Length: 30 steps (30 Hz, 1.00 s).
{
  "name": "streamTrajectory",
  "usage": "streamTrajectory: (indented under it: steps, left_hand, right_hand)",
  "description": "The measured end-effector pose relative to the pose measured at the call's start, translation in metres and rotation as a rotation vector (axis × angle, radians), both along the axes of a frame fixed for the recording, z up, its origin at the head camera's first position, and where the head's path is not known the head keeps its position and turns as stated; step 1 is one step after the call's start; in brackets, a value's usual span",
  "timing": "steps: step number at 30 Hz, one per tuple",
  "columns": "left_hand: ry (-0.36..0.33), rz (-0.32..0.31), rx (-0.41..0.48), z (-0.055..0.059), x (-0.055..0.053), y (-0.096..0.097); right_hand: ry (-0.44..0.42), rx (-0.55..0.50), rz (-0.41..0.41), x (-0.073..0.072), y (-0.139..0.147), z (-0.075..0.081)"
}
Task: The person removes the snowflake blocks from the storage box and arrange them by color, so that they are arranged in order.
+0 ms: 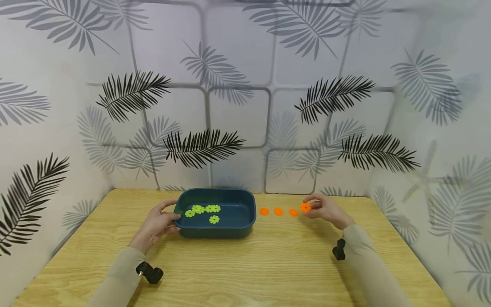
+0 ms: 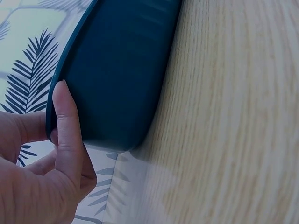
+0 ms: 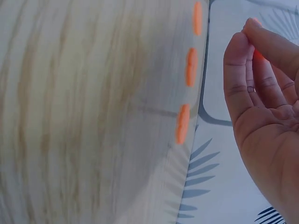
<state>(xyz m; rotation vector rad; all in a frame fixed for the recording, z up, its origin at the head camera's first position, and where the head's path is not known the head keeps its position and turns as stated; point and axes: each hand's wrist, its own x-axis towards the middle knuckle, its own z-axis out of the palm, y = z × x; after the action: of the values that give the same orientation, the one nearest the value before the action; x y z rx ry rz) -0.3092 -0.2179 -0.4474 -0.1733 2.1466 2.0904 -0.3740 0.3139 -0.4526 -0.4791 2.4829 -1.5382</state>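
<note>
My left hand [image 1: 158,222] holds the left end of a dark blue plastic basin [image 1: 216,233]. In the left wrist view, its fingers [image 2: 67,126] lie over the basin's rim. Several lime-green notched discs [image 1: 214,219] lie inside, some overlapping. To the right of the basin, my right hand [image 1: 325,209] pinches an orange notched disc [image 1: 305,207] between thumb and fingertips, raised over the table. The right wrist view has only a bit of that disc [image 3: 258,54] showing behind the fingers. Three more orange discs [image 1: 278,211] lie in a row between the basin and this hand.
Both hands work above a light wood-grain table [image 1: 245,273]. Close behind the basin and discs stands a wall [image 1: 238,111] with a leaf pattern. Each wrist carries a small black device, such as the left one [image 1: 150,273].
</note>
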Motion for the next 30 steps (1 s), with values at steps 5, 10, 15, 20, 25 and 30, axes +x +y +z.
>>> streamTrajectory:
  steps: [5, 10, 15, 20, 25, 30]
  left_hand:
    - [-0.001, -0.002, -0.005, -0.001, 0.000, 0.000]
    - [0.005, 0.003, 0.001, -0.001, -0.001, 0.000]
    - [-0.001, 0.007, -0.011, -0.002, -0.001, 0.001]
    - [0.001, 0.007, -0.021, -0.004, -0.001, 0.001]
    - [0.010, 0.005, -0.030, -0.003, -0.001, -0.001]
    - [0.012, 0.003, -0.032, -0.002, 0.000, -0.001]
  right_hand:
    - [-0.006, -0.003, 0.017, -0.001, 0.010, -0.001]
    - [-0.023, -0.008, 0.037, -0.001, 0.020, -0.001]
    - [-0.030, -0.008, 0.032, 0.000, 0.030, -0.002]
    - [-0.038, -0.005, -0.009, 0.002, 0.040, -0.001]
    - [-0.050, 0.011, -0.033, 0.002, 0.051, -0.001]
    - [-0.057, 0.030, -0.053, 0.001, 0.059, -0.003]
